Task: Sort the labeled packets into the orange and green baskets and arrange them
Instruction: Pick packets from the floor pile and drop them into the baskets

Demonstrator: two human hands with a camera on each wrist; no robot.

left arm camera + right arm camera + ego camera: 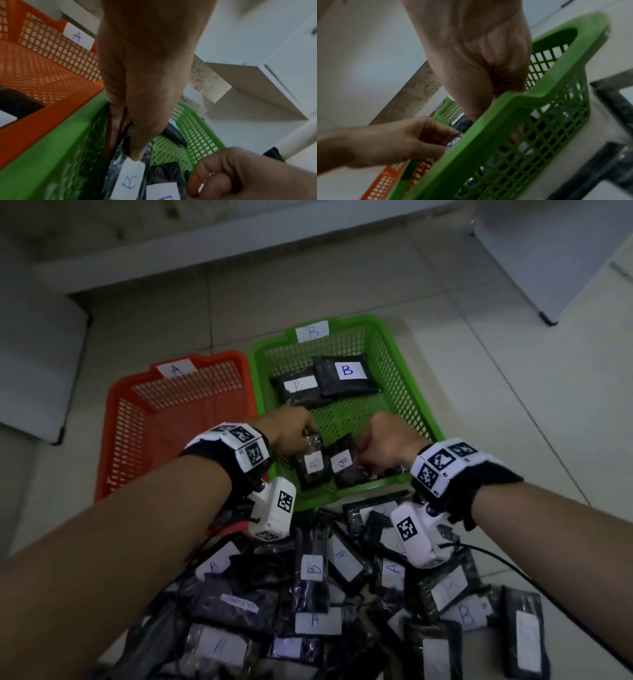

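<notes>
Both my hands are down in the near end of the green basket [404, 364], mid-frame. Left hand [291, 424] pinches the far end of a B packet [312, 465], thumb and fingers curled on it. Right hand [387, 441] has fingers curled on the second B packet [346, 463] just beside. Each packet's long axis runs toward the top of the frame. Orange basket [113, 419] sits left

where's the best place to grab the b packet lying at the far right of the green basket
Take the packet marked B by its near long edge, coming from above on the near side. It lies flat, label up, and the green basket floor in front is bare; its left edge meets a neighbouring packet.
</notes>
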